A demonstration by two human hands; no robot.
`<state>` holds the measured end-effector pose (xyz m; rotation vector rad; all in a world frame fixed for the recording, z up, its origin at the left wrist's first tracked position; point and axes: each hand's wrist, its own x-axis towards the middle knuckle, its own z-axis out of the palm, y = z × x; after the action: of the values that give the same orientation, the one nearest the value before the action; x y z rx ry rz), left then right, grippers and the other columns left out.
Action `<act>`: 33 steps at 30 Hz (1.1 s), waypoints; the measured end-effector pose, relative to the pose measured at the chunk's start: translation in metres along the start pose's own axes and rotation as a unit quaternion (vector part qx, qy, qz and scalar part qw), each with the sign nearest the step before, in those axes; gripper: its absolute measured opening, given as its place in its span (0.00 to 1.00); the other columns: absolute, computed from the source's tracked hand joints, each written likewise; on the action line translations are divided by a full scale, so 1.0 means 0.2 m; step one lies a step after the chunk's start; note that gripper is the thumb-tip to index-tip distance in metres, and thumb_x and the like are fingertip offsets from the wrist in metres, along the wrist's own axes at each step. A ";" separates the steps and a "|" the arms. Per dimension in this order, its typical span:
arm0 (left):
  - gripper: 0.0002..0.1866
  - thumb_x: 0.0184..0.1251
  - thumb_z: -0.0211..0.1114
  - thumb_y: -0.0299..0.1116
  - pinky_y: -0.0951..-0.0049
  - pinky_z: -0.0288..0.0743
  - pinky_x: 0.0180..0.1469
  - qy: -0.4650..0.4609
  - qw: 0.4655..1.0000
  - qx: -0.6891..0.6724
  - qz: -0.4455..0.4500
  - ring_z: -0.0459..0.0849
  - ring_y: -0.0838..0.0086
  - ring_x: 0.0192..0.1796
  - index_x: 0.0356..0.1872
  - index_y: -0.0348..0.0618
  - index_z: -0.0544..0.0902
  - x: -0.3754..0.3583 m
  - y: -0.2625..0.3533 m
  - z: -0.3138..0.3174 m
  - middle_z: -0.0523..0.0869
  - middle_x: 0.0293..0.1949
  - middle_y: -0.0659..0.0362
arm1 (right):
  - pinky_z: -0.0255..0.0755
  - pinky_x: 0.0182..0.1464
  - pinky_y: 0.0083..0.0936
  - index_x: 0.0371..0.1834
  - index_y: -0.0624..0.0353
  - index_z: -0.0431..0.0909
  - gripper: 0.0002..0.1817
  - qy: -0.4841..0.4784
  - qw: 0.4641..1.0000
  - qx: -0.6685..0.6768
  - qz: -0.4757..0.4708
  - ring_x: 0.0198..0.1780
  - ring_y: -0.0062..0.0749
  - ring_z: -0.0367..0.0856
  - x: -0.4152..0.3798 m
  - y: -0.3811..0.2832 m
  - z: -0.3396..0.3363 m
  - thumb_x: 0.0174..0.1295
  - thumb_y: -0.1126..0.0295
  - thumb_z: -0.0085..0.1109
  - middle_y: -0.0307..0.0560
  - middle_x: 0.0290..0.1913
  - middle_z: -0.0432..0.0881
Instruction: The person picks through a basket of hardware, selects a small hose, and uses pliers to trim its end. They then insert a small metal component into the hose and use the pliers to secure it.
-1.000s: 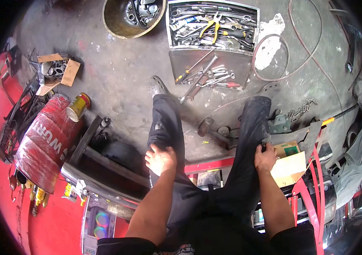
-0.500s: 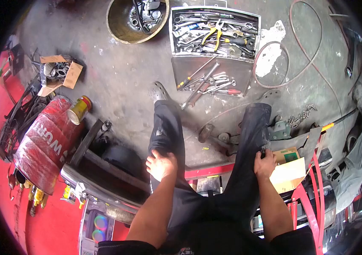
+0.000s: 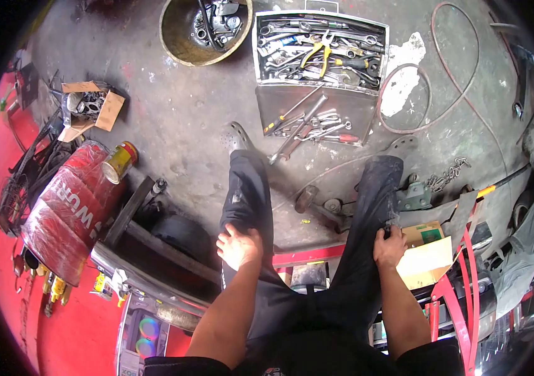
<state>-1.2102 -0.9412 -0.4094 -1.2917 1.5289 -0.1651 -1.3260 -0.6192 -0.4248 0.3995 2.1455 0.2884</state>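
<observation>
My left hand (image 3: 240, 246) lies on my left thigh, fingers apart, holding nothing. My right hand (image 3: 391, 246) rests against my right leg beside an open cardboard box (image 3: 426, 266). Its fingers are curled round something small and dark that I cannot make out; it may be trouser cloth. On the floor ahead, an open metal toolbox (image 3: 255, 53) is packed with wrenches. Yellow-handled pliers (image 3: 324, 55) lie on top of them. More wrenches, a screwdriver (image 3: 285, 118) and a long bar (image 3: 304, 122) lie on its lowered lid (image 3: 273, 100).
A round basin (image 3: 173, 47) of metal parts stands left of the toolbox. A hose (image 3: 433, 19) loops at right, above a chain (image 3: 448, 175). A small carton (image 3: 110, 111) of parts, a yellow can (image 3: 116, 169) and a red plastic-wrapped drum (image 3: 60, 213) are at left.
The whole view has shifted very slightly, with the floor objects a little lower and to the right. Both hands stay on my legs.
</observation>
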 end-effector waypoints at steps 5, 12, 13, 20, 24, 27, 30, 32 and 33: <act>0.36 0.62 0.61 0.54 0.57 0.65 0.68 0.000 1.000 0.004 0.001 0.74 0.57 0.65 0.68 0.45 0.70 0.00 0.01 0.00 0.78 0.59 0.48 | 0.62 0.69 0.50 0.56 0.61 0.80 0.24 -0.010 1.000 -0.005 0.008 0.68 0.53 0.68 0.01 0.00 0.02 0.64 0.54 0.56 0.52 0.62 0.78; 0.34 0.59 0.64 0.53 0.55 0.68 0.65 0.035 0.999 -0.003 0.005 0.75 0.55 0.64 0.64 0.45 0.74 -0.01 0.02 0.01 0.79 0.57 0.48 | 0.61 0.70 0.50 0.57 0.60 0.80 0.25 -0.013 1.000 -0.005 0.009 0.68 0.52 0.67 0.02 0.02 0.03 0.64 0.55 0.57 0.51 0.63 0.78; 0.34 0.60 0.64 0.53 0.55 0.68 0.65 0.036 0.999 -0.002 0.006 0.75 0.56 0.64 0.64 0.45 0.74 -0.01 0.02 0.01 0.79 0.57 0.48 | 0.61 0.70 0.50 0.58 0.60 0.80 0.25 -0.009 1.000 -0.004 0.007 0.69 0.52 0.67 0.02 0.02 0.03 0.64 0.55 0.57 0.51 0.63 0.78; 0.35 0.62 0.61 0.54 0.56 0.65 0.67 0.006 1.000 0.005 0.003 0.73 0.56 0.65 0.67 0.45 0.71 -0.01 0.03 -0.02 0.78 0.60 0.48 | 0.61 0.70 0.50 0.58 0.61 0.80 0.25 -0.016 1.000 0.003 -0.002 0.69 0.51 0.68 0.01 0.00 0.00 0.64 0.55 0.57 0.51 0.64 0.78; 0.36 0.63 0.60 0.54 0.56 0.64 0.68 -0.003 1.000 0.008 0.000 0.73 0.56 0.66 0.69 0.45 0.70 -0.01 0.04 -0.03 0.77 0.61 0.48 | 0.61 0.69 0.50 0.57 0.61 0.80 0.25 -0.017 1.000 -0.005 -0.006 0.68 0.51 0.68 0.02 0.02 0.02 0.64 0.54 0.56 0.51 0.63 0.78; 0.35 0.63 0.60 0.53 0.57 0.64 0.68 -0.006 1.000 0.008 -0.002 0.73 0.57 0.66 0.69 0.45 0.70 -0.01 0.03 -0.04 0.77 0.61 0.48 | 0.62 0.69 0.50 0.57 0.61 0.80 0.25 -0.009 1.000 -0.004 -0.010 0.68 0.52 0.68 0.02 0.03 0.04 0.63 0.54 0.56 0.51 0.63 0.78; 0.35 0.63 0.60 0.53 0.57 0.64 0.68 -0.005 1.000 0.010 -0.003 0.73 0.57 0.66 0.69 0.46 0.70 -0.01 0.03 -0.02 0.77 0.61 0.48 | 0.62 0.69 0.50 0.56 0.61 0.80 0.25 -0.011 1.000 -0.008 -0.009 0.68 0.52 0.68 0.02 0.03 0.05 0.63 0.54 0.56 0.51 0.63 0.79; 0.35 0.63 0.60 0.53 0.57 0.64 0.67 -0.004 1.000 0.007 -0.002 0.73 0.57 0.66 0.69 0.46 0.70 -0.01 0.03 -0.02 0.77 0.61 0.48 | 0.62 0.69 0.51 0.56 0.60 0.80 0.24 -0.006 1.000 -0.019 -0.009 0.68 0.52 0.68 0.02 0.03 0.05 0.64 0.55 0.55 0.51 0.62 0.79; 0.35 0.63 0.60 0.53 0.57 0.65 0.67 -0.003 1.000 0.005 -0.002 0.73 0.57 0.66 0.69 0.46 0.70 -0.01 0.02 -0.02 0.77 0.61 0.48 | 0.62 0.69 0.51 0.55 0.60 0.80 0.24 0.001 1.000 -0.028 -0.011 0.68 0.52 0.68 0.01 0.02 0.05 0.64 0.55 0.55 0.51 0.62 0.79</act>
<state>-1.2165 -0.9397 -0.4097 -1.2860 1.5192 -0.1711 -1.3189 -0.6143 -0.4302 0.3429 2.1376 0.3356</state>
